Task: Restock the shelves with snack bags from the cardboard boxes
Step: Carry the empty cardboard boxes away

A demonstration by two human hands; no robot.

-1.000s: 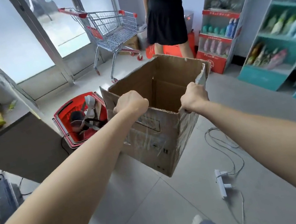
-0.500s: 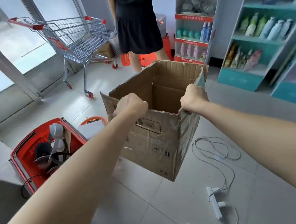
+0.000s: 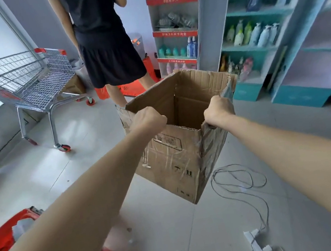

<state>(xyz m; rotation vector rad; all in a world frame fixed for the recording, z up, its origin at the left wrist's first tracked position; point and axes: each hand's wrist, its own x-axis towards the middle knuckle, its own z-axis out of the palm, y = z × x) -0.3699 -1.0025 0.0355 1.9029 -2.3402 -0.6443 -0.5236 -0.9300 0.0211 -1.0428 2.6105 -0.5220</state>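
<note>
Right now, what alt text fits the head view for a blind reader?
The left hand and the right hand grip an open cardboard box by its top edges, above the floor. A shopping cart stands left, bottle shelves right.

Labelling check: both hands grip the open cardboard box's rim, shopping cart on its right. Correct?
No. Head view shows the shopping cart left of the cardboard box; the left hand and right hand do both grip its rim.
</note>
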